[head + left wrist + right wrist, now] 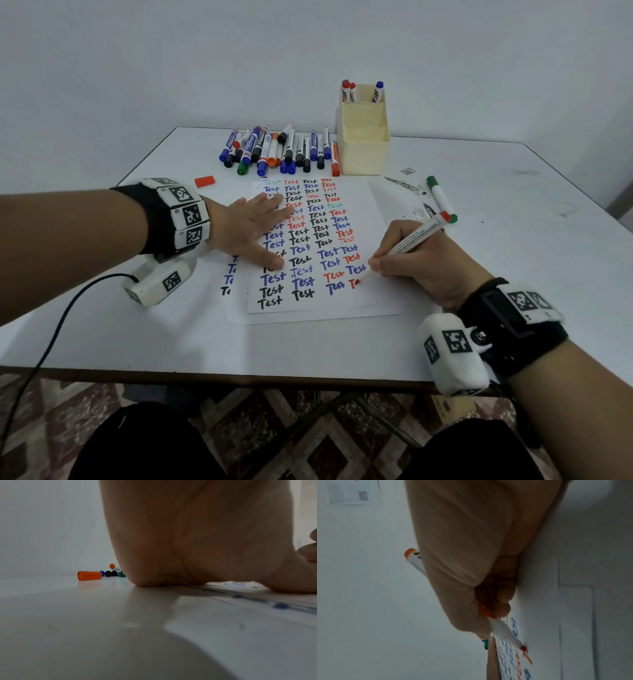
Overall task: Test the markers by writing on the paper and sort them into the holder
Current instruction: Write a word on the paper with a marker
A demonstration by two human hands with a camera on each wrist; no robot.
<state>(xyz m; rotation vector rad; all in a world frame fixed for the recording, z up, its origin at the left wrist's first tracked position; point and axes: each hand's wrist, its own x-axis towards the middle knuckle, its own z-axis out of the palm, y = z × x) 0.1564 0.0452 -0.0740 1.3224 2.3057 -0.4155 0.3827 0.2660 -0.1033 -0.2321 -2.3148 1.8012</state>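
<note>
Markers are what I am testing, and one red marker [409, 240] sits pinched between the thumb and curled fingers of my right hand [421, 265], its tip touching the paper [376, 298] just beyond my fingertips, at the end of the lowest red word. In the right wrist view the same red marker [503, 630] slants out from under my fingers [503, 608] with its red tip on the sheet, beside a fresh red stroke. My left hand [250, 226] lies flat on the paper, fingers straight and spread, thumb stretched toward me, palm pressing the sheet's left part over the rows of "Test". Its loose red cap [204, 181] lies on the table [102, 342] just past my left wrist, and shows orange-red in the left wrist view [89, 575]. Beyond my left fingertips the pile of markers [279, 149] lies along the table's far edge. To its right stands the cream holder [363, 150], with a few markers upright in its back compartment. A green marker [440, 197] lies just beyond my right knuckles.
</note>
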